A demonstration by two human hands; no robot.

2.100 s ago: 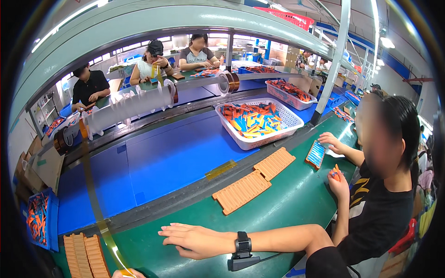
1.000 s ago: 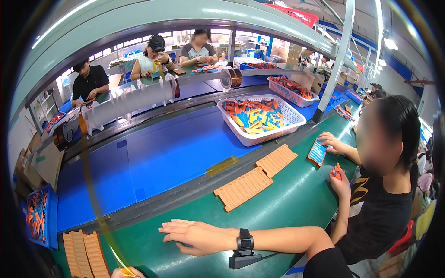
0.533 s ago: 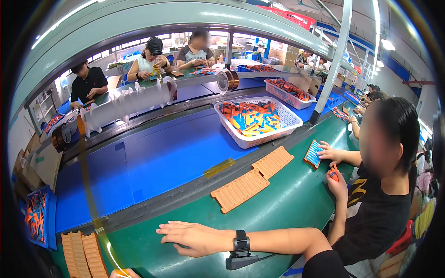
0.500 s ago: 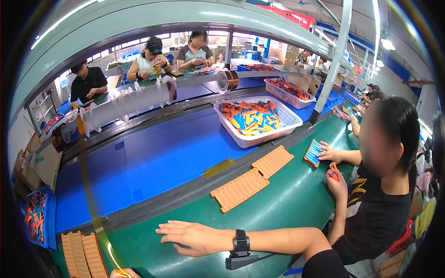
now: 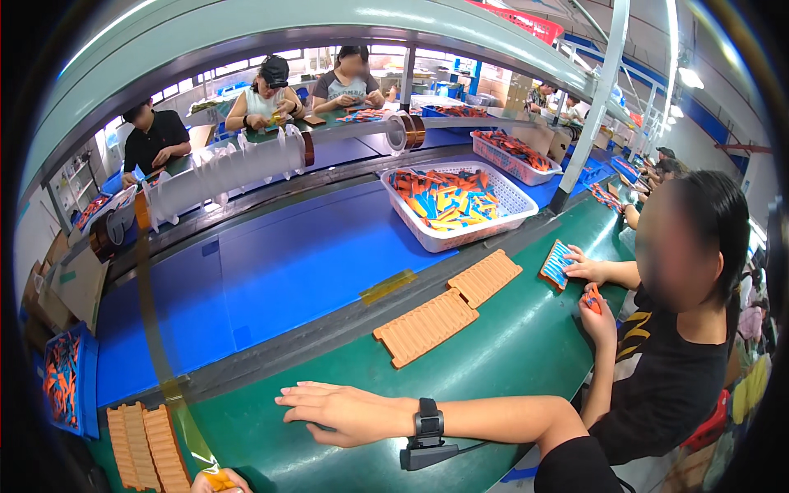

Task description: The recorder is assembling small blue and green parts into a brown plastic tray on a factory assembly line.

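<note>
A strip of clear amber tape (image 5: 168,386) runs from a roll on the overhead pipe down to my left hand (image 5: 237,483) at the lower edge. The fingers of my left hand, partly cut off by the frame, are closed on the tape's lower end. My right hand (image 5: 341,413), with a black watch-like band (image 5: 428,423) on its wrist, hovers over or rests on the green tabletop (image 5: 271,444), palm down, fingers stretched out and holding nothing. Orange ribbed trays (image 5: 136,448) lie side by side just left of my left hand.
Two more orange ribbed trays (image 5: 427,327) lie beyond my right hand. A white basket (image 5: 460,238) of orange, blue and yellow pieces stands on the blue belt (image 5: 288,279); a blue bin (image 5: 86,386) is far left. A co-worker (image 5: 666,353) sits close on the right.
My left hand has risen slightly into view with the tape, whose lower end now shows bunched and yellow at the fingers. My right hand stays nearly in place.
</note>
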